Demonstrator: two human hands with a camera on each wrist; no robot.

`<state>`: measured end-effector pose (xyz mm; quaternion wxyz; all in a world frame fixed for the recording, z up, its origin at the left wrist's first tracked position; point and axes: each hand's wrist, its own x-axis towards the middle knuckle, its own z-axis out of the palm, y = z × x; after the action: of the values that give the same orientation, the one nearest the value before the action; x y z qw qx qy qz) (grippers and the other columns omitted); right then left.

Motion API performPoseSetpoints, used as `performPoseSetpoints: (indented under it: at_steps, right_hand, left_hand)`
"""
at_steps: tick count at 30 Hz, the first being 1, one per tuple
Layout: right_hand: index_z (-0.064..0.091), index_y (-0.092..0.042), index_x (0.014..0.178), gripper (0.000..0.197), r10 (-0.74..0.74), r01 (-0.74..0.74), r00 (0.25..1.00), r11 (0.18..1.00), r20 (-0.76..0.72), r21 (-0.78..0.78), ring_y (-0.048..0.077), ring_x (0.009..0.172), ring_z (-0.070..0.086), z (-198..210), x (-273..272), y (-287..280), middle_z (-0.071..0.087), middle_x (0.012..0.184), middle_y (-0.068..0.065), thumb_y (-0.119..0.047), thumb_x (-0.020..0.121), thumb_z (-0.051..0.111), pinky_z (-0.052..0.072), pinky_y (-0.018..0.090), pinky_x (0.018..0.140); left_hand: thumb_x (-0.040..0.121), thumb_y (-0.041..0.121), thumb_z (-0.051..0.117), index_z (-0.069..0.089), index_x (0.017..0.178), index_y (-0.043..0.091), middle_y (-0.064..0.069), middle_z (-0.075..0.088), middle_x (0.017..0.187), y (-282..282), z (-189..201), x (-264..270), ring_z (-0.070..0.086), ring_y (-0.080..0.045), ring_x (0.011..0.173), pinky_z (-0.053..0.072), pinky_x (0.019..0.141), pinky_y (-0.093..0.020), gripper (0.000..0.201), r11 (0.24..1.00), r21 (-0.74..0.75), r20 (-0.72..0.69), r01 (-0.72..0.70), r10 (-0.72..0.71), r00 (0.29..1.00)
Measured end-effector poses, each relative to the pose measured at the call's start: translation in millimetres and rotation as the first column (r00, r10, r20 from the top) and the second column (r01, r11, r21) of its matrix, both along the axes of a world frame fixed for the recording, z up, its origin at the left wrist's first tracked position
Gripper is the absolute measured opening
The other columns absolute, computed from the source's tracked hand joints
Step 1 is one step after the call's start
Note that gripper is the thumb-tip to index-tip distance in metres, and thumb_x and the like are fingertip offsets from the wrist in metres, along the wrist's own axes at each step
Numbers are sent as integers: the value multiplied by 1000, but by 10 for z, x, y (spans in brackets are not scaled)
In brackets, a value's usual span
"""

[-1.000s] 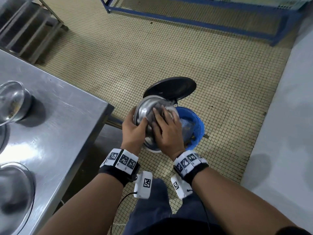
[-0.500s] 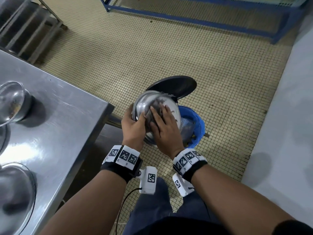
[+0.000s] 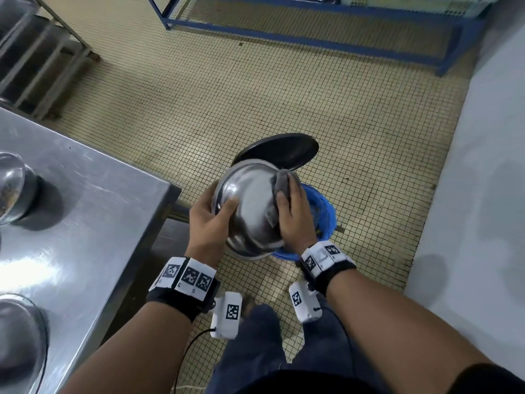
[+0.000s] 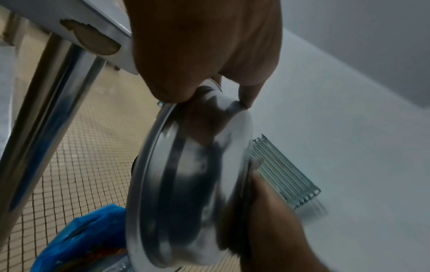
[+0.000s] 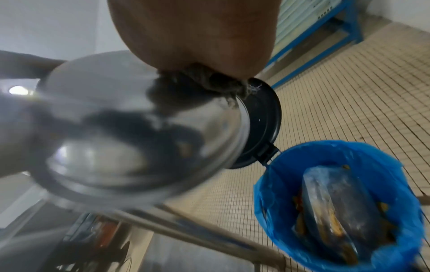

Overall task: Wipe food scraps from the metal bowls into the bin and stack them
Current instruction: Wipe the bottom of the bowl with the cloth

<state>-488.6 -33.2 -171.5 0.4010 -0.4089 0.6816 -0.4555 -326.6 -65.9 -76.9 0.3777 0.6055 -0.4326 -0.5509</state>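
Tiled kitchen floor (image 3: 255,95), beige, small squares. Stainless steel tabletop (image 3: 93,211) at left, carrying further metal bowls (image 3: 14,189). Round shiny metal bowl (image 3: 250,211): tilted over bin, left hand (image 3: 208,220) gripping its rim, thumb inside. Right hand (image 3: 294,214): fingers curled, pressing grey cloth (image 3: 284,180) against bowl interior. Blue-lined round bin (image 5: 344,202): black lid (image 3: 284,149) raised; holds clear plastic packet and orange-brown food scraps. No legible writing.
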Motion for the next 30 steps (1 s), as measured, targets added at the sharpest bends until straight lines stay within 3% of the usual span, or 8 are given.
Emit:
performPoseSetpoints:
  at_steps: [6, 10, 13, 16, 19, 23, 28, 30]
  right_hand:
    - [53, -19, 145, 49, 129, -225, 909, 952, -396, -208, 20, 133, 47, 151, -61, -261, 54, 143, 4, -44, 106, 36, 38, 46, 114]
    - [40, -28, 151, 53, 74, -88, 987, 992, -144, -90, 14, 143, 39, 9, -116, -167, 40, 158, -4, -54, 105, 31, 37, 47, 118]
    - [18, -29, 162, 60, 145, -186, 930, 978, -338, -92, 22, 156, 11, 58, 54, -2, 12, 170, -1, -51, 106, 28, 18, 49, 126]
    - [5, -30, 163, 62, 240, -317, 848, 944, -472, -88, 22, 157, -12, 119, 232, 216, -4, 172, 0, -50, 106, 21, 2, 52, 127]
    - [2, -31, 163, 63, 254, -329, 837, 941, -485, -74, 21, 156, -16, 173, 285, 327, -6, 172, 2, -53, 106, 18, 5, 56, 126]
    - [0, -33, 162, 64, 105, -163, 889, 982, -446, -94, 21, 157, -13, 568, 164, -90, -5, 172, 1, -56, 105, 17, 4, 53, 127]
    - [10, -26, 163, 63, 186, -425, 716, 881, -673, -209, 26, 158, -5, 922, 223, -77, 2, 171, 7, -53, 107, 21, 4, 52, 127]
    - [8, -25, 164, 65, 213, -424, 742, 884, -635, -199, 24, 157, -11, 820, 216, 88, -4, 172, 4, -52, 107, 25, 7, 55, 126]
  left_hand:
    - [86, 26, 78, 63, 138, 12, -6, 76, 118, 66, 5, -50, 74, -26, 111, 62, 94, -52, 56, 993, -41, 69, 115, -112, 991]
    - [92, 19, 81, 62, 140, 13, -3, 76, 120, 68, -5, -1, 74, -24, 112, 62, 95, -50, 52, 999, -10, 35, 52, -52, 998]
    - [91, 21, 80, 59, 143, 11, -11, 73, 126, 20, 10, 4, 72, -31, 116, 62, 95, -46, 57, 1000, -13, -9, -25, 25, 1000]
    - [96, 11, 73, 63, 137, 9, -13, 72, 124, -91, 112, -14, 75, -25, 107, 64, 81, -30, 42, 994, -28, -50, -106, 105, 993]
    - [97, 12, 72, 68, 128, 15, -10, 74, 119, -166, 258, -34, 76, -22, 104, 62, 78, -27, 32, 991, -63, -89, -117, 112, 990]
    - [88, 28, 80, 64, 136, 14, -12, 75, 122, -111, 432, -69, 75, -29, 110, 63, 91, -44, 53, 992, -96, -127, -81, 69, 990]
    - [96, 15, 74, 70, 126, 14, -14, 77, 114, -243, 759, -26, 76, -31, 105, 64, 88, -46, 30, 969, -184, -186, -168, 133, 973]
    - [98, 11, 71, 71, 120, 18, -13, 78, 111, -320, 895, 32, 77, -30, 102, 64, 85, -43, 23, 963, -197, -205, -185, 144, 968]
